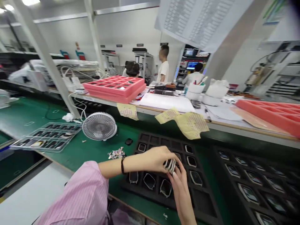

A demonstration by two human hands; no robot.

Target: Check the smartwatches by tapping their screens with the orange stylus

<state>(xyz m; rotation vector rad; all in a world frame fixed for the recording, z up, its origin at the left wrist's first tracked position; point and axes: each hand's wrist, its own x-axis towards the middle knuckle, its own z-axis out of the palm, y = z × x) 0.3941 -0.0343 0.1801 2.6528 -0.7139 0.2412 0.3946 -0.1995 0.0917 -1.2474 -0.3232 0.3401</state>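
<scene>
Above a black foam tray (203, 200), my left hand (161, 157) and my right hand (179, 178) meet around a small stack of pale-edged watch-like frames (169, 165). The fingers of both hands are closed on the stack. A black band circles my left wrist. Several watch-like pieces with dark faces lie in the tray's compartments, among them one (166, 188) just below my hands and another (196, 178) to the right. Some compartments hold nothing. My hands and left forearm hide part of the tray.
A round fan (99, 126) and a clear tray of dark parts (50, 136) stand left. Another filled black tray (236, 187) is at the right. Pink trays (112, 93) sit on the shelf (150, 109) ahead. Paper scraps (116, 153) lie by my left forearm. People are beyond the shelf.
</scene>
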